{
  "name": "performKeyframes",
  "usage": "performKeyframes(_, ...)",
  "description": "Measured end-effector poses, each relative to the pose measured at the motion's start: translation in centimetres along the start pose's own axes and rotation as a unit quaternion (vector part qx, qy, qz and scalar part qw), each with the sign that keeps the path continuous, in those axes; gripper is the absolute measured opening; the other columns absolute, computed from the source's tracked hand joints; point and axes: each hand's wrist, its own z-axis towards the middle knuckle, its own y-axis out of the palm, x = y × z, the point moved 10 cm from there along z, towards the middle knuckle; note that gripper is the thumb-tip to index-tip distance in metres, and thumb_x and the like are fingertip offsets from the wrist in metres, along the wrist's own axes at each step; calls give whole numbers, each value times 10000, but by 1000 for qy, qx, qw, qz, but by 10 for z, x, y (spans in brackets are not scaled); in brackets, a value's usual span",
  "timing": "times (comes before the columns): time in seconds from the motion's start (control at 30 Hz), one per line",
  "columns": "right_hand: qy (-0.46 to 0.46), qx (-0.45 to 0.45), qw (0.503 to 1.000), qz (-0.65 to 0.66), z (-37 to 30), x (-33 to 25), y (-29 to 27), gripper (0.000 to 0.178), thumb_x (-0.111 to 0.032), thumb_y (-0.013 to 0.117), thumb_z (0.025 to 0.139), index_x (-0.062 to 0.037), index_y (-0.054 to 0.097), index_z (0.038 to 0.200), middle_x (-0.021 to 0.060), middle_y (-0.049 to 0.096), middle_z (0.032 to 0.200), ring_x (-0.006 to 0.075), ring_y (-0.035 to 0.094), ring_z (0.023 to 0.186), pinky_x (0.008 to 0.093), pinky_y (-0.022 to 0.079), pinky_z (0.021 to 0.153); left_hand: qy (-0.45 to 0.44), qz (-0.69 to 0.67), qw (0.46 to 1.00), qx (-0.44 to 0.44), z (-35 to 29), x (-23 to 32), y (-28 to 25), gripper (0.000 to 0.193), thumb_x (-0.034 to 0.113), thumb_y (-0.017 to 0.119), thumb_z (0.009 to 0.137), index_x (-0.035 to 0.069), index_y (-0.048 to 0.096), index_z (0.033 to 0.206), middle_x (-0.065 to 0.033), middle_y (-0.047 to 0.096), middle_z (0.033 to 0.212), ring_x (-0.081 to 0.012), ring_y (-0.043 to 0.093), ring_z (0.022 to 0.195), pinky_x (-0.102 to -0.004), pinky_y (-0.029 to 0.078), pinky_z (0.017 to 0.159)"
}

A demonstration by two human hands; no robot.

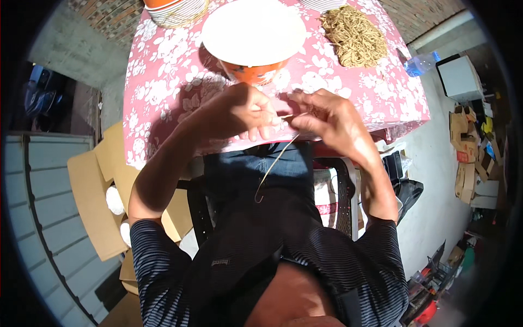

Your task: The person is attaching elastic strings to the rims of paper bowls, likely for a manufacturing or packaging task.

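Observation:
A thin tan cord runs between my hands at the table's near edge. My left hand is closed, its fingertips pinching the cord. To the right, my right hand has its thumb and fingers closed on the same cord, and a loose length hangs from there over my lap, curling at its end. Just beyond my hands stands an orange patterned bucket with a broad white round top. A heap of similar tan cords lies on the table at the far right.
A pink floral cloth covers the table. Stacked orange and white buckets stand at the far left, with another white stack at the far edge. A clear plastic bottle is beyond the right edge. Open cardboard boxes lie left of my chair.

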Motion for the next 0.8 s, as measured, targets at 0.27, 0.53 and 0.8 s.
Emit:
performKeyframes(0.27, 47, -59, 946, 315, 2, -4, 49, 287, -56, 738, 962, 51, 697, 1225, 80, 766, 915, 104, 709, 803, 255, 585, 635, 76, 209, 974, 51, -11, 43, 0, 285, 204, 636, 980, -57, 725, 910, -98, 724, 732, -182, 708, 688, -319, 544, 676)
performKeyframes(0.53, 47, 2, 938, 343, 5, 8, 39, 149, -81, 676, 1017, 56, 734, 1018, 59, 714, 841, 89, 644, 677, 264, 568, 631, 147, 280, 918, 240, -52, 73, -30, 169, 178, 774, 892, 39, 725, 976, -97, 697, 732, -234, 683, 680, -371, 526, 698)
performKeyframes(0.8, 33, 170, 899, 402, 12, 15, 12, 119, -91, 705, 1005, 16, 745, 1035, 12, 684, 719, 52, 607, 589, 211, 499, 546, 345, 500, 696, 383, -69, 97, -74, 365, 45, 858, 716, 65, 691, 1040, -116, 717, 962, -335, 675, 954, -425, 522, 881)
